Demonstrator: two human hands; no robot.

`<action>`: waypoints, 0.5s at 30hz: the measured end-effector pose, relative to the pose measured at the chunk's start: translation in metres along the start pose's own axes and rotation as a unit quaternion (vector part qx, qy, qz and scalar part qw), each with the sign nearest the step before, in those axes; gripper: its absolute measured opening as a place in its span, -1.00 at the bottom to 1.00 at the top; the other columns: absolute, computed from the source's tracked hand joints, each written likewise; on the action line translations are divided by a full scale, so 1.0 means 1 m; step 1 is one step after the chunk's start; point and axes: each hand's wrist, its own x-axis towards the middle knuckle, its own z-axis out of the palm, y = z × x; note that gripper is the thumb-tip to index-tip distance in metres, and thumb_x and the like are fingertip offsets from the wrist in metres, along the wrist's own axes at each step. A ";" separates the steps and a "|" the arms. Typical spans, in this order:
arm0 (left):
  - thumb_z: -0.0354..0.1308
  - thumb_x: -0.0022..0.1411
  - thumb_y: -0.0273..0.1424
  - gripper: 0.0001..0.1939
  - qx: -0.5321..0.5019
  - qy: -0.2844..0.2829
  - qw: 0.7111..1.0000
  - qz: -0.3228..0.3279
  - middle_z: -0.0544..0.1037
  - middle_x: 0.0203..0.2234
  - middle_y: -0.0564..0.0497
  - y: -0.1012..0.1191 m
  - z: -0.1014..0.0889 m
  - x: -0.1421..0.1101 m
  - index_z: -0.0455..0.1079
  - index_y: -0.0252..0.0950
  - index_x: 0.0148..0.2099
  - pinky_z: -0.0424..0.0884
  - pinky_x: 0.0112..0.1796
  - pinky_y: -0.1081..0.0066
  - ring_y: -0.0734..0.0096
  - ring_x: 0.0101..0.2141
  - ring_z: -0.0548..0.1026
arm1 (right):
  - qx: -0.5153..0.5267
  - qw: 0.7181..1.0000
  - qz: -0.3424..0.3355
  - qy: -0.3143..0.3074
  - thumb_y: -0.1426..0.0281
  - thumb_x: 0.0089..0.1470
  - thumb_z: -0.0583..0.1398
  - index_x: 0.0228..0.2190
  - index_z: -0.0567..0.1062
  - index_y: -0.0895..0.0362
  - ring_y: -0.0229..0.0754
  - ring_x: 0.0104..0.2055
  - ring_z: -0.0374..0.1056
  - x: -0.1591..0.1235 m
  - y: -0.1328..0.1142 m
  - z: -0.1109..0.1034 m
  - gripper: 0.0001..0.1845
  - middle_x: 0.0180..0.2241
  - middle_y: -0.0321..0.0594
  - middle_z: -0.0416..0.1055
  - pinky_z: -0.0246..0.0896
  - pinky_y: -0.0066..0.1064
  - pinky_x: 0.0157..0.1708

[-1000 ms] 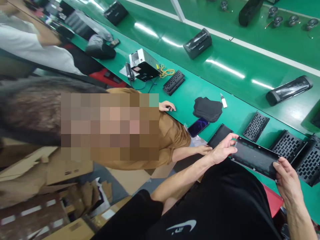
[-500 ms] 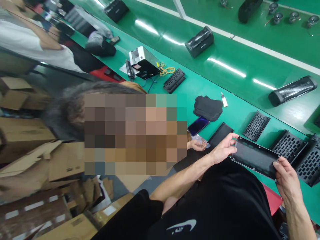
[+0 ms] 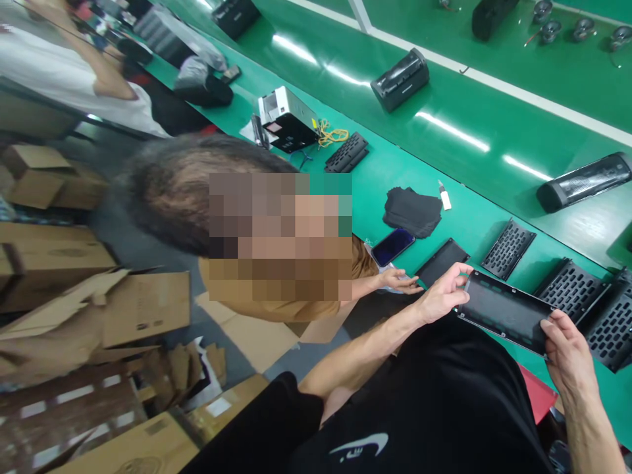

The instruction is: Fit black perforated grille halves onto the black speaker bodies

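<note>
Between my two hands is a black speaker grille panel (image 3: 508, 309), a long rectangle with small tabs along its edges and dark cloth-like material across its middle. My left hand (image 3: 447, 289) pinches its left end, fingers at the top corner. At the right end, my right hand (image 3: 567, 339) grips it with the thumb on the face. Another dark panel (image 3: 442, 263) lies on the bench just beyond my left hand. Black slotted grilles (image 3: 508, 249) rest behind the held panel, with larger ones (image 3: 570, 289) to the right.
A co-worker's open hand (image 3: 402, 282) reaches in from the left, near a phone (image 3: 394, 247). Black cloth pieces (image 3: 412, 210) and a small white bottle (image 3: 445, 197) lie on the green bench. Finished-looking speakers (image 3: 401, 79) stand farther back. Cardboard boxes (image 3: 145, 299) fill the floor at left.
The co-worker's head has shifted and the co-worker's hand has moved slightly right, fingers now stretched out. My hands and the grille panel stay almost still.
</note>
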 end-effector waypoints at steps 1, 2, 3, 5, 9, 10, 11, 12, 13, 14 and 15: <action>0.26 0.03 -0.42 -0.49 0.001 0.002 1.000 0.001 0.50 -0.31 0.16 -0.001 0.000 0.000 0.24 -0.20 0.05 0.21 -0.34 0.47 0.55 -0.44 0.38 | 0.000 1.000 0.004 0.002 0.21 -0.40 0.65 -0.32 0.53 0.06 -0.36 -0.51 0.20 0.000 -0.001 0.001 -0.39 -0.52 -0.46 0.34 0.21 -0.57 -0.52; 0.27 0.03 -0.43 -0.48 0.002 0.003 1.000 0.001 0.51 -0.31 0.16 -0.002 0.000 0.001 0.24 -0.20 0.05 0.21 -0.34 0.47 0.55 -0.44 0.38 | 0.002 1.000 0.008 0.006 0.21 -0.40 0.65 -0.32 0.53 0.06 -0.35 -0.51 0.21 0.000 -0.003 0.001 -0.39 -0.51 -0.45 0.36 0.20 -0.56 -0.53; 0.27 0.03 -0.43 -0.48 0.001 0.005 1.000 0.001 0.51 -0.30 0.15 -0.004 0.000 0.002 0.24 -0.19 0.06 0.21 -0.34 0.47 0.55 -0.44 0.38 | 0.005 1.000 0.013 0.012 0.21 -0.41 0.64 -0.31 0.53 0.05 -0.34 -0.52 0.20 0.000 -0.004 0.002 -0.38 -0.51 -0.45 0.38 0.18 -0.54 -0.55; 0.27 0.02 -0.42 -0.47 -0.005 0.008 1.000 -0.001 0.52 -0.29 0.14 -0.007 -0.001 0.003 0.24 -0.19 0.06 0.20 -0.34 0.46 0.54 -0.44 0.38 | 0.007 0.999 0.030 0.022 0.22 -0.46 0.64 -0.30 0.53 0.05 -0.35 -0.55 0.19 0.001 -0.006 0.003 -0.35 -0.50 -0.44 0.41 0.14 -0.53 -0.59; 0.24 0.00 -0.41 -0.46 -0.010 0.011 1.000 -0.009 0.50 -0.33 0.17 -0.009 -0.001 0.006 0.24 -0.18 0.06 0.16 -0.40 0.48 0.56 -0.48 0.35 | -0.004 0.999 0.036 0.033 0.19 -0.51 0.62 -0.30 0.51 0.04 -0.36 -0.62 0.10 0.004 -0.007 0.008 -0.32 -0.61 -0.52 0.27 -0.03 -0.52 -0.66; 0.23 0.00 -0.41 -0.46 -0.008 0.011 1.000 -0.009 0.49 -0.34 0.17 -0.009 -0.001 0.006 0.24 -0.18 0.06 0.15 -0.41 0.48 0.57 -0.49 0.34 | -0.005 0.999 0.031 0.038 0.18 -0.51 0.62 -0.30 0.50 0.03 -0.37 -0.64 0.06 0.005 -0.007 0.009 -0.31 -0.64 -0.54 0.21 -0.10 -0.52 -0.68; 0.23 -0.01 -0.41 -0.47 -0.007 0.011 1.000 -0.008 0.49 -0.34 0.18 -0.008 0.000 0.006 0.24 -0.18 0.06 0.14 -0.42 0.48 0.57 -0.50 0.34 | -0.005 0.999 0.025 0.044 0.16 -0.50 0.62 -0.29 0.49 0.03 -0.39 -0.66 0.00 0.005 -0.006 0.009 -0.31 -0.66 -0.57 0.17 -0.17 -0.52 -0.70; 0.22 -0.01 -0.41 -0.47 -0.007 0.011 1.000 -0.007 0.49 -0.34 0.17 -0.008 0.000 0.006 0.24 -0.18 0.05 0.13 -0.42 0.48 0.57 -0.50 0.34 | -0.007 0.999 0.026 0.046 0.15 -0.51 0.62 -0.29 0.49 0.03 -0.41 -0.68 -0.04 0.006 -0.006 0.009 -0.29 -0.67 -0.59 0.14 -0.22 -0.52 -0.71; 0.22 -0.02 -0.41 -0.47 -0.008 0.011 1.000 -0.007 0.49 -0.33 0.17 -0.007 0.001 0.006 0.23 -0.19 0.05 0.13 -0.42 0.47 0.56 -0.50 0.34 | -0.010 0.998 0.032 0.044 0.14 -0.52 0.62 -0.28 0.48 0.03 -0.42 -0.69 -0.08 0.007 -0.005 0.008 -0.27 -0.68 -0.60 0.13 -0.27 -0.52 -0.71; 0.22 -0.02 -0.41 -0.47 -0.009 0.011 1.000 -0.007 0.49 -0.33 0.16 -0.006 0.001 0.006 0.23 -0.19 0.05 0.14 -0.42 0.47 0.55 -0.49 0.35 | -0.013 0.998 0.039 0.039 0.13 -0.52 0.63 -0.28 0.48 0.03 -0.43 -0.70 -0.10 0.009 -0.004 0.006 -0.26 -0.68 -0.61 0.12 -0.30 -0.52 -0.72; 0.22 -0.02 -0.41 -0.47 -0.010 0.012 1.000 -0.008 0.50 -0.32 0.16 -0.006 0.002 0.006 0.23 -0.19 0.05 0.14 -0.42 0.46 0.55 -0.49 0.35 | -0.015 0.998 0.046 0.032 0.13 -0.52 0.63 -0.27 0.48 0.03 -0.42 -0.70 -0.10 0.011 -0.003 0.003 -0.25 -0.68 -0.61 0.12 -0.31 -0.52 -0.72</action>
